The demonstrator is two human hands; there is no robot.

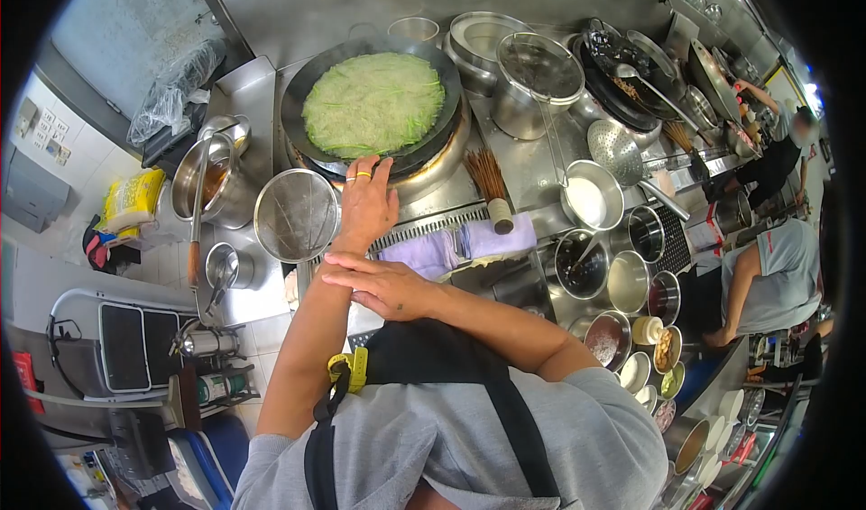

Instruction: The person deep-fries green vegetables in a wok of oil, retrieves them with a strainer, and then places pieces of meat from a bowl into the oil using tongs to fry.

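Observation:
My left hand (368, 205), a ring on one finger, is at the near rim of a large black wok (293, 118). Its fingers are slightly bent and apart, with no object visible in them; whether they touch the rim is unclear. Leafy greens (372, 104) in pale, foamy liquid fill the wok, and steam rises. My right hand (383, 286) lies across my left wrist, fingers spread and holding nothing. A round mesh strainer (296, 214) sits left of my left hand. To the right are a bamboo brush (488, 183) and a folded purple cloth (496, 237).
Steel pots (216, 181) and a small cup (229, 265) stand at left. Right are a strainer-topped pot (523, 113), a perforated ladle (615, 152), a bowl of white liquid (588, 201), several ingredient containers and another wok (631, 68). Co-workers (776, 271) stand farther right.

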